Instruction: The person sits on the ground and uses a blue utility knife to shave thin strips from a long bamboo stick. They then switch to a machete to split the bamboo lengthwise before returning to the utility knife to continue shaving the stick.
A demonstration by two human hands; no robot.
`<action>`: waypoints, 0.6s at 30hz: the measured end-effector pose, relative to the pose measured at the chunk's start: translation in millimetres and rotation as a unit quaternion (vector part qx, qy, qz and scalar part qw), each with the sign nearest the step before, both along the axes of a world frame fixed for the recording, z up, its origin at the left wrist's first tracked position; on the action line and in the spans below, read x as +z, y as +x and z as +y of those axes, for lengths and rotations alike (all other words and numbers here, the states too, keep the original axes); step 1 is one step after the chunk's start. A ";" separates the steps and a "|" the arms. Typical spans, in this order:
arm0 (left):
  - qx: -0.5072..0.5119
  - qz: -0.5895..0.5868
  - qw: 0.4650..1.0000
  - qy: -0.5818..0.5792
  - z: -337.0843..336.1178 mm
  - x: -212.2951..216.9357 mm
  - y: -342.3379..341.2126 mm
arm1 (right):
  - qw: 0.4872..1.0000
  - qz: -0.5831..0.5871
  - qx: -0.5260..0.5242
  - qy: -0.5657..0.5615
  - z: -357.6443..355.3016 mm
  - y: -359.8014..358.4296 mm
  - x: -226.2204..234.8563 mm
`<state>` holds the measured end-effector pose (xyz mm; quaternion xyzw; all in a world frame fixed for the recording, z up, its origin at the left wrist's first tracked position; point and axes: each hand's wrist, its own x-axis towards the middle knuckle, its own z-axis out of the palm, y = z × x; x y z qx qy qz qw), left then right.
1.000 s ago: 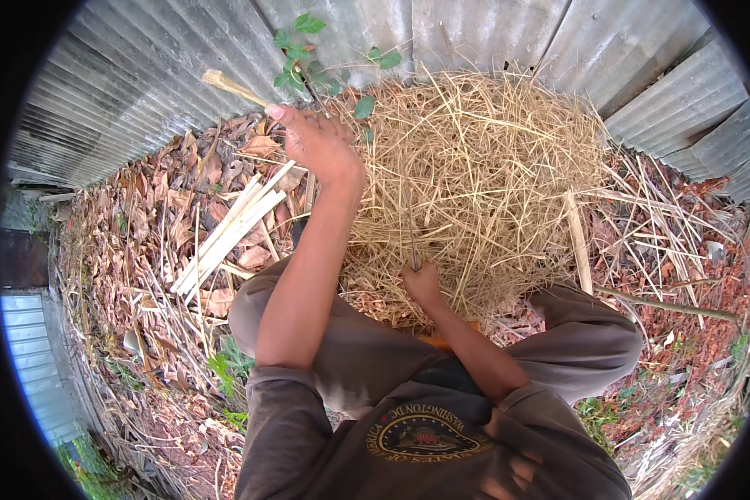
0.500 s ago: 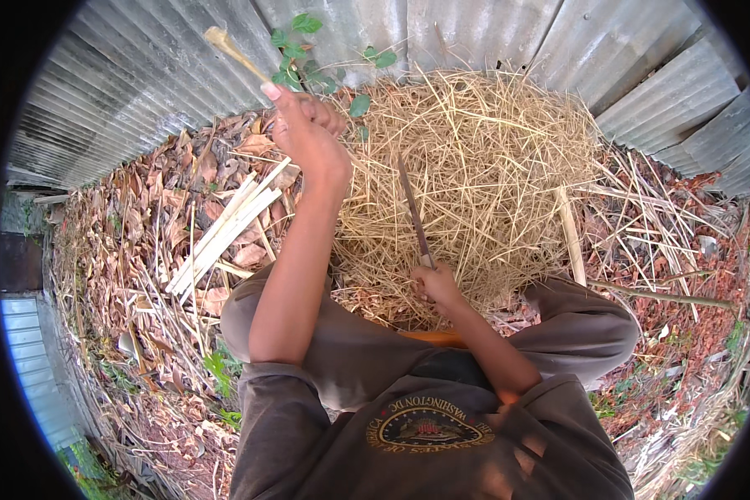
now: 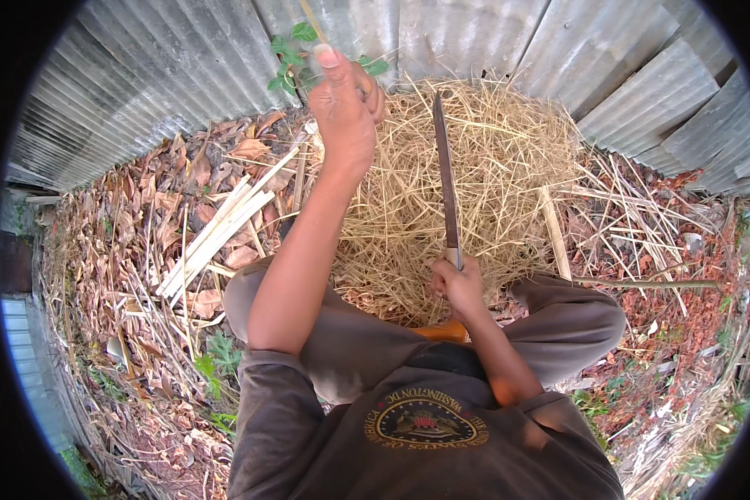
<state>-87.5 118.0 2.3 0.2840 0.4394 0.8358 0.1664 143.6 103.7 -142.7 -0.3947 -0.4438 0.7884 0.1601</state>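
Observation:
My left hand (image 3: 344,112) is raised at the far side, in front of the metal wall, its fingers closed on a thin pale yellow stick (image 3: 314,22). The stick points up past my thumb and runs out of the picture at the top. In my right hand (image 3: 460,285), low and close to my lap, is the handle of a long knife (image 3: 447,179). Its narrow dark blade stands away from me over the heap of straw-like shavings (image 3: 500,167). Blade and stick are well apart.
Pale split strips (image 3: 221,233) lie on dry leaves (image 3: 158,192) at the left. A flat strip (image 3: 554,229) leans on the heap's right side, near a long thin stick (image 3: 650,284). Corrugated metal sheets (image 3: 467,37) wall off the back, with a green plant (image 3: 287,60) before them.
My left hand has moved up and to the right with the stick, which now points more steeply upward. The knife has shifted right and its tip has swung farther away from me.

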 end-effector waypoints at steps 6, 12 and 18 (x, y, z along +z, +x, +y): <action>0.049 -0.002 0.999 -0.005 31.5 -64.2 1.0 | 0.999 -0.034 -0.023 -0.008 13.0 10.0 -6.4; 0.034 -0.007 0.999 0.029 44.7 -76.7 7.0 | 0.997 -0.047 -0.005 0.053 9.5 -2.9 1.7; 0.073 -0.043 0.995 0.044 51.7 -79.8 -3.1 | 0.951 0.209 -0.109 0.202 1.9 -22.4 28.8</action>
